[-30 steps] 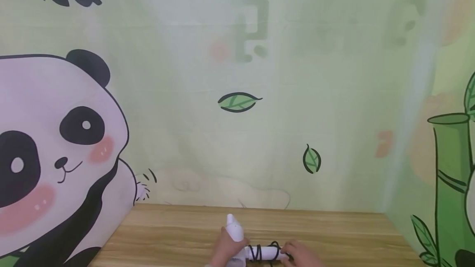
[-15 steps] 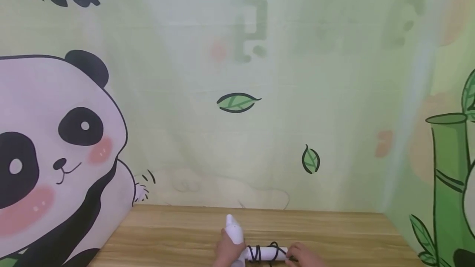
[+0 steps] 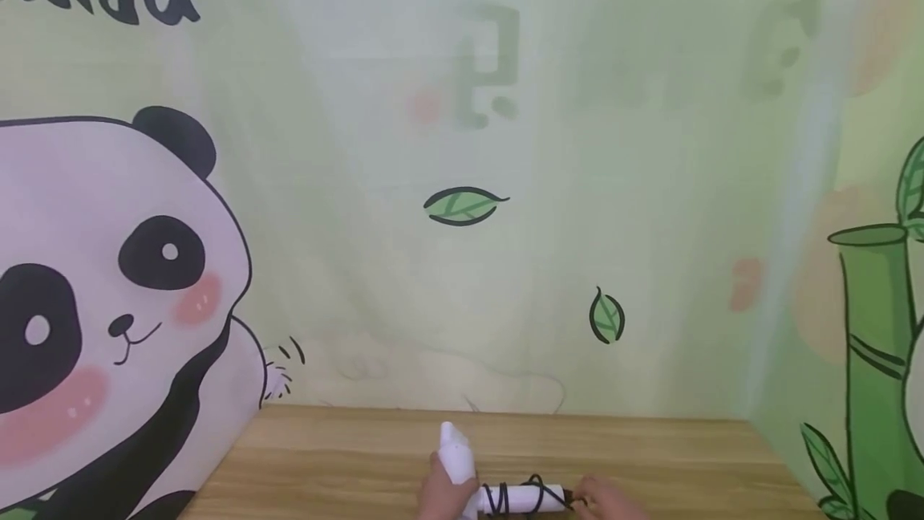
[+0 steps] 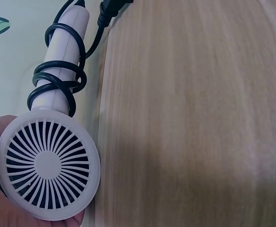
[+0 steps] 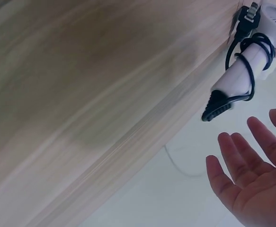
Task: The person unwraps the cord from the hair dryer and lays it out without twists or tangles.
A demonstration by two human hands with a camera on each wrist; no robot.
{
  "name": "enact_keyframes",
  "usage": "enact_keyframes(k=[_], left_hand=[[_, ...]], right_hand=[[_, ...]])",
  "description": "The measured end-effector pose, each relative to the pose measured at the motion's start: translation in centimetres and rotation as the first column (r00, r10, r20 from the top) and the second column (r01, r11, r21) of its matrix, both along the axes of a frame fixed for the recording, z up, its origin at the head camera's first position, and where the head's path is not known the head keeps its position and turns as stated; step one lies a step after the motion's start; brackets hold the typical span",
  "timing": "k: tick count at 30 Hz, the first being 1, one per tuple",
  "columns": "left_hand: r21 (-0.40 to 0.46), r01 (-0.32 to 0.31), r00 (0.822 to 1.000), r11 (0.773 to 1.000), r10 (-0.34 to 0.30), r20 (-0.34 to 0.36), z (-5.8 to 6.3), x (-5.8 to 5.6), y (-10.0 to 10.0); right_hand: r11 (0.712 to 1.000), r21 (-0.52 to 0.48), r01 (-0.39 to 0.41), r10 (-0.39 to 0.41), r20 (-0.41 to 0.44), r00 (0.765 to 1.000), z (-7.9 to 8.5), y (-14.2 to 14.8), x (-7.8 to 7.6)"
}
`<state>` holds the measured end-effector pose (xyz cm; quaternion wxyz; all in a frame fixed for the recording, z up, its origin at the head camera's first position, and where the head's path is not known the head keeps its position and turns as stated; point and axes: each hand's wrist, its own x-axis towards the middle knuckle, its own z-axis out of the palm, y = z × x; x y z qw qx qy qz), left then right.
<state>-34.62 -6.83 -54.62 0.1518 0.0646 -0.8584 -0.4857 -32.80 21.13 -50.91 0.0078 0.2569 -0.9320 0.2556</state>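
Head view, low centre: a white dryer (image 3: 456, 464) is over the table (image 3: 346, 456), nozzle pointing away from you, handle (image 3: 545, 499) reaching to your right; whether it touches the wood, you cannot tell. Left wrist view shows its round grille (image 4: 48, 164) and a black cord (image 4: 57, 64) looped several times around the handle, the coils loose and crossing. Right wrist view shows the plug (image 5: 249, 21) on a free length of cord, beside the grille end, with no loop visibly pinning it. By judgement, most of the winding is in place; tightening the coils and securing the plug seem left. Your left hand (image 3: 443, 492) grips the dryer's body. Your right hand (image 5: 258, 182) is spread, fingers apart, just beyond the handle's end, and appears to hold nothing. Farther out, a pale green backdrop (image 3: 563, 143) carries a panda (image 3: 173, 191) and bamboo (image 3: 877, 327).
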Motion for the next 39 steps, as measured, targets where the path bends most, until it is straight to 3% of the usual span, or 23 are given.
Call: enact_keyframes(k=[4, 7, 11, 14, 16, 19, 25, 33, 39], left_hand=[[0.032, 0.061, 0.998, 0.998, -0.060, -0.030, 0.2, 0.0, -0.4], [0.053, 0.096, 0.994, 0.994, -0.094, -0.049, 0.2, 0.1, -0.7], [0.062, 0.090, 0.994, 0.994, -0.087, -0.059, -0.2, 0.0, -0.9], [0.078, 0.086, 0.994, 0.993, -0.081, -0.067, -0.1, 0.2, -0.9], [0.094, 0.097, 0.993, 0.991, -0.090, -0.075, 0.4, 0.5, -1.0], [0.103, 0.112, 0.991, 0.988, -0.104, -0.082, 1.0, 0.7, -1.2], [0.133, 0.144, 0.983, 0.981, -0.126, -0.133, 2.8, 1.3, -1.5], [0.076, 0.107, 0.974, 0.991, -0.090, -0.206, 6.0, 1.0, -1.9], [0.061, 0.084, 0.977, 0.995, -0.070, -0.201, 7.7, 0.4, -2.1]], right_hand=[[0.998, -0.027, 0.051, -0.051, -0.006, 0.999, 0.7, 0.2, 0.4], [0.991, -0.056, 0.121, -0.116, 0.076, 0.990, 1.3, 0.2, 0.7], [0.973, -0.070, 0.222, -0.212, 0.127, 0.969, 1.6, 0.3, 1.0], [0.955, -0.063, 0.290, -0.284, 0.090, 0.954, 1.4, 0.4, 1.1], [0.938, -0.057, 0.343, -0.338, 0.080, 0.938, 1.4, 0.4, 1.1], [0.929, -0.060, 0.366, -0.365, 0.037, 0.930, 1.3, 0.8, 1.1], [0.921, -0.073, 0.384, -0.377, 0.087, 0.922, 1.2, 1.6, 0.9], [0.913, -0.073, 0.402, -0.394, 0.101, 0.913, 1.5, 1.9, 0.5], [0.916, -0.084, 0.393, -0.384, 0.109, 0.917, 1.8, 1.9, 0.3]])
